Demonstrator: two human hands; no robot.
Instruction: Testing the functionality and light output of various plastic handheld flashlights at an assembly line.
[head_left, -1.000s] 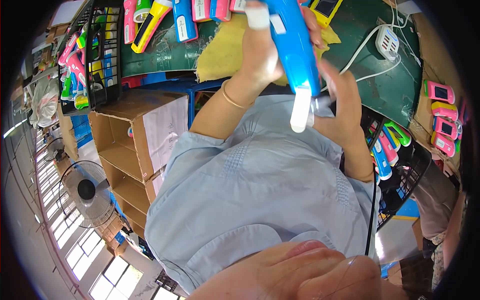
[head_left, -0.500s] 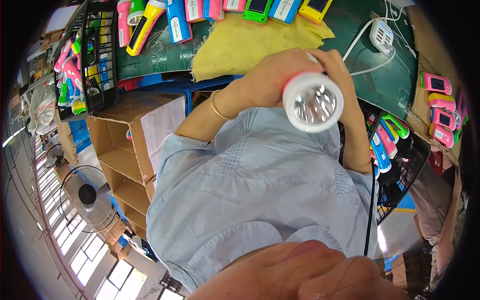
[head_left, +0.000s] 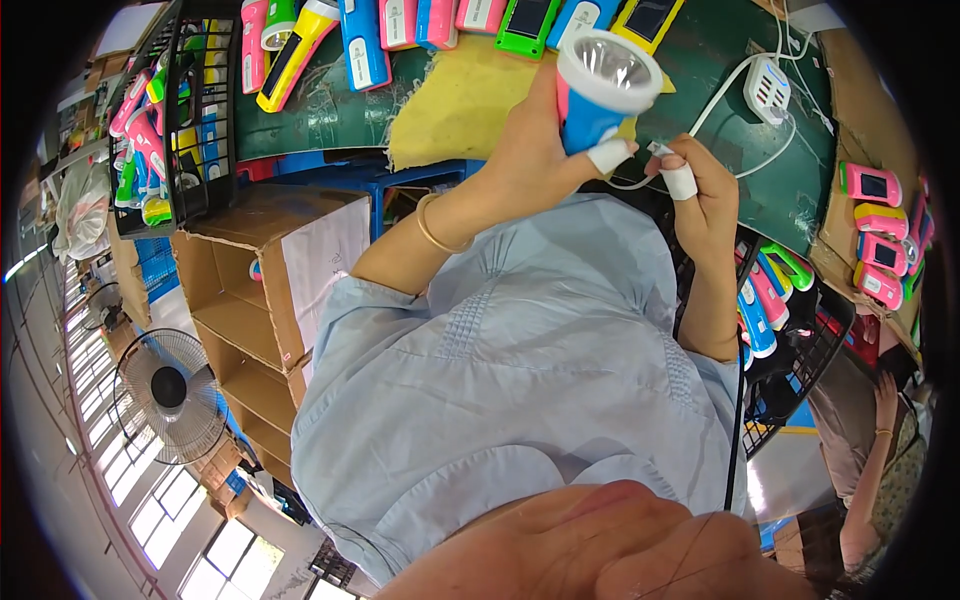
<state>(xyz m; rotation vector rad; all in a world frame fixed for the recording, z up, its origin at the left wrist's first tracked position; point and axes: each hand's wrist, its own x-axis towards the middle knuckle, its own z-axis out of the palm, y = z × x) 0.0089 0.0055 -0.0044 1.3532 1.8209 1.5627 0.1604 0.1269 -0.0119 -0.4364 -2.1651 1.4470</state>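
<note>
Black fan (head_left: pixel 168 386) left of cardboard shelf (head_left: pixel 283 302); bright windows (head_left: pixel 228 550) lower left; whitish bag (head_left: pixel 84 228) upper left.

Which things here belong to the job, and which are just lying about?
Seemingly job-related:
blue-and-pink flashlight, left hand
white cable end, right hand
white multi-port block
tabletop flashlights

Seemingly just lying about:
fan
cardboard shelf
plastic bag

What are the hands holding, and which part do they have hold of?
The left hand holds a flashlight by its body, just below the white head. The right hand pinches a white cable near its tip.
</note>
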